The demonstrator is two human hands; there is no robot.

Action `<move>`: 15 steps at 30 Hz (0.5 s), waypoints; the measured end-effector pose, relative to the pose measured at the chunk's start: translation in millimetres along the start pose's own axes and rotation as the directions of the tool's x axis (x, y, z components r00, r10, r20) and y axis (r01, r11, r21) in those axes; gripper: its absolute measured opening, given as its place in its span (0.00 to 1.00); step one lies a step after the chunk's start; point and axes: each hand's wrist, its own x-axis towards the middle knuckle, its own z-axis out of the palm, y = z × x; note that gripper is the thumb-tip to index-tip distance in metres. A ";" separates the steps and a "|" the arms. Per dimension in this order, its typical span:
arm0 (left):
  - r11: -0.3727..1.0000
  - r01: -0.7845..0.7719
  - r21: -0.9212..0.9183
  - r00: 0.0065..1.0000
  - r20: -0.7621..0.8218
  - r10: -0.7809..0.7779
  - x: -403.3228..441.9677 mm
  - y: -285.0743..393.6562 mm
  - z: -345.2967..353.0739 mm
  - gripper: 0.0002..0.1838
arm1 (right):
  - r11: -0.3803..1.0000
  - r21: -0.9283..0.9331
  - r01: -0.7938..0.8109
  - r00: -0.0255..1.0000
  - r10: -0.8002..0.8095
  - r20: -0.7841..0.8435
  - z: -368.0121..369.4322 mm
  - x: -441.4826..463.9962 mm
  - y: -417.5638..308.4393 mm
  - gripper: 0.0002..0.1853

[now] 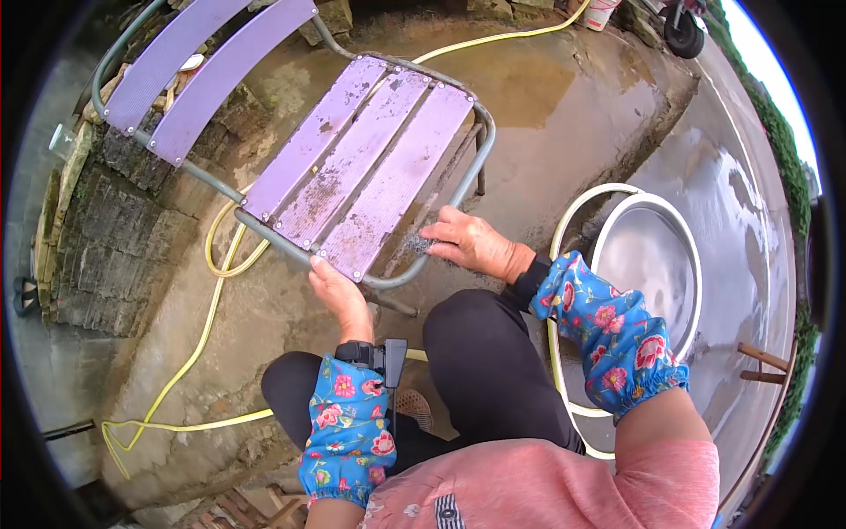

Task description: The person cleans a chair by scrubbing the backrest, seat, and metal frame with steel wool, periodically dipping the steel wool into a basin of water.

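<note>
A chair with purple slats (361, 154) and a grey tube frame stands tilted in front of me, dark dirt marks on its seat. My left hand (339, 295) grips the near corner of the seat, its fingers partly hidden beneath the frame. At the seat's right edge, my right hand (471, 244) pinches a grey, mesh-like scrubber (416, 244) close to the tube. Both forearms wear blue flowered sleeves.
A metal basin (648, 264) with shallow water sits at the right. A yellow hose (207, 322) loops over the wet concrete on both sides. Stacked stones (119, 238) lie at the left, a white bucket (599, 12) and a wheel (683, 33) at the top right.
</note>
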 end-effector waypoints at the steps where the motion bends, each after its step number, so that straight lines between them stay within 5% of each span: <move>1: 1.000 0.014 -0.015 0.999 0.031 -0.013 0.0 -2.7 -1.9 0.33 | 0.998 -0.057 -0.018 0.999 0.016 -0.034 -7.0 5.0 13.8 0.13; 4: 0.999 0.042 -0.023 0.997 0.066 -0.040 7.8 -7.9 -5.6 0.30 | 0.956 -0.226 -0.188 0.960 0.130 -0.249 -46.3 28.6 84.1 0.13; 6: 0.991 0.090 -0.099 0.988 0.131 -0.077 8.2 -4.7 -4.1 0.35 | 0.895 -0.287 -0.342 0.889 0.209 -0.407 -74.7 38.2 115.6 0.12; 10: 0.986 0.066 -0.154 0.993 0.104 -0.050 5.7 1.1 -3.1 0.33 | 0.887 -0.238 -0.395 0.872 0.280 -0.402 -57.3 31.1 109.5 0.14; 12: 0.994 0.101 -0.052 0.966 0.243 -0.086 -7.8 22.2 -10.7 0.28 | 0.868 -0.238 -0.436 0.850 0.311 -0.425 -60.9 32.9 103.7 0.14; 14: 0.985 -0.040 -0.167 0.969 0.234 0.079 7.2 -3.2 -11.4 0.24 | 0.802 -0.299 -0.517 0.852 0.449 -0.270 -75.5 46.8 101.8 0.14; 15: 0.988 0.055 -0.148 0.946 0.325 -0.004 0.7 9.2 -15.4 0.24 | 0.764 -0.299 -0.571 0.819 0.509 -0.263 -78.3 52.0 92.3 0.14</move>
